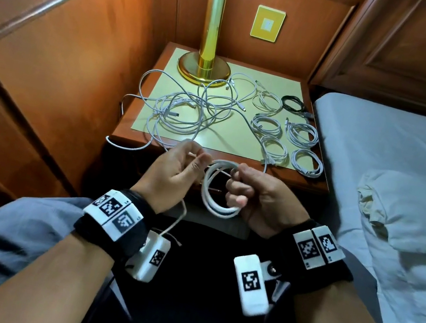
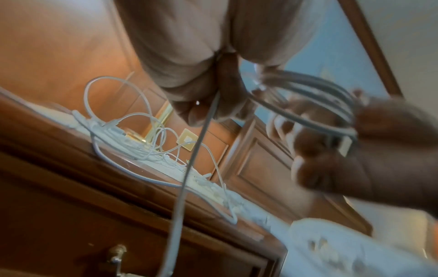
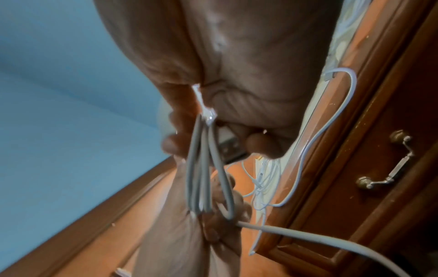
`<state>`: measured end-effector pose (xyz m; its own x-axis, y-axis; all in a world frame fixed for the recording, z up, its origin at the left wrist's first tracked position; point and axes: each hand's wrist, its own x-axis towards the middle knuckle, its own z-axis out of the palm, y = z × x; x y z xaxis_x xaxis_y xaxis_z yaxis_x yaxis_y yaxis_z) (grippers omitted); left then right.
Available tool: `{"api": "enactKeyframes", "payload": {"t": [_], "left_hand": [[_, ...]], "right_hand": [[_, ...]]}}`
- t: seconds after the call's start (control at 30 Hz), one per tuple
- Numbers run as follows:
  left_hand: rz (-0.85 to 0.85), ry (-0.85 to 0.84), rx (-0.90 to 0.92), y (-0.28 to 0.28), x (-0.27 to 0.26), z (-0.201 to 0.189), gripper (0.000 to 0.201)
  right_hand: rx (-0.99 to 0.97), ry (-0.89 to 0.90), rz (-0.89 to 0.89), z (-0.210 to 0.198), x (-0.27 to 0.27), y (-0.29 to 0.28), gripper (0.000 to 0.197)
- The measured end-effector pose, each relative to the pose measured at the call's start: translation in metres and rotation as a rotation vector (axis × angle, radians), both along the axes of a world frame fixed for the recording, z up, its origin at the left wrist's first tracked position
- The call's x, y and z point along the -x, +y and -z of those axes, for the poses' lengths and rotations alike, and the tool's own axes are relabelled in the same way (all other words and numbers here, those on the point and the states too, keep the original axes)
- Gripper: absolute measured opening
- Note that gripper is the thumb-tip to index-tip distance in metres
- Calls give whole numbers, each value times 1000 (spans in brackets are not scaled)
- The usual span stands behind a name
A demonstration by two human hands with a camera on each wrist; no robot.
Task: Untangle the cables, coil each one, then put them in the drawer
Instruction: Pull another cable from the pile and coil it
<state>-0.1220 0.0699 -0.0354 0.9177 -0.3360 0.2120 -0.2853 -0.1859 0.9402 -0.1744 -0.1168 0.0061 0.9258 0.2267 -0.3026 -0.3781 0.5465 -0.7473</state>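
Note:
In front of the nightstand [image 1: 238, 143] my right hand [image 1: 238, 186] grips a small coil of white cable [image 1: 210, 192] in its curled fingers. My left hand [image 1: 192, 159] pinches the free strand of the same cable beside the coil; the strand [image 2: 189, 168] hangs down past my wrist. The left wrist view shows the coil [image 2: 308, 93] in the right hand [image 2: 355, 150]. A tangle of white cables [image 1: 183, 110] lies on the left half of the top. Several coiled white cables [image 1: 289, 140] and one black coil [image 1: 293, 103] lie on the right half. The drawer front [image 3: 379, 206] is closed.
A brass lamp [image 1: 206, 55] stands at the back of the nightstand. A bed [image 1: 392, 153] with a pillow [image 1: 411, 210] runs along the right. Wooden panelling closes off the left and back. The drawer has a metal handle [image 3: 388, 165]. One cable loop [image 1: 126, 146] hangs over the front-left edge.

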Motion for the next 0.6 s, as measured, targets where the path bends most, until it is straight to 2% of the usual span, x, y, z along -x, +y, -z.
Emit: {"api": "enactKeyframes", "payload": {"t": [0.1, 0.17, 0.23, 0.27, 0.33, 0.43, 0.5, 0.6], "left_hand": [[-42, 44, -7, 16, -8, -7, 24], [-91, 43, -35, 24, -13, -11, 8], [-175, 32, -43, 28, -17, -10, 13], [-212, 17, -66, 30, -18, -7, 17], [-235, -51, -217, 29, -18, 0, 23], [-156, -170, -504, 20, -9, 12, 26], [-111, -197, -529, 11, -2, 16, 23], [-63, -119, -434, 0, 6, 13, 16]], "right_hand": [[-248, 7, 150, -9, -4, -20, 18], [-329, -44, 294, -11, -6, -36, 29], [-307, -99, 414, -10, -7, -50, 42], [-288, -115, 443, -10, -7, -56, 40], [-262, -140, 459, -11, -7, -61, 35], [-244, -121, 457, -11, -7, -54, 28], [-200, -93, 388, -9, -7, -42, 24], [-30, -85, 276, 0, -6, -26, 24]]}}
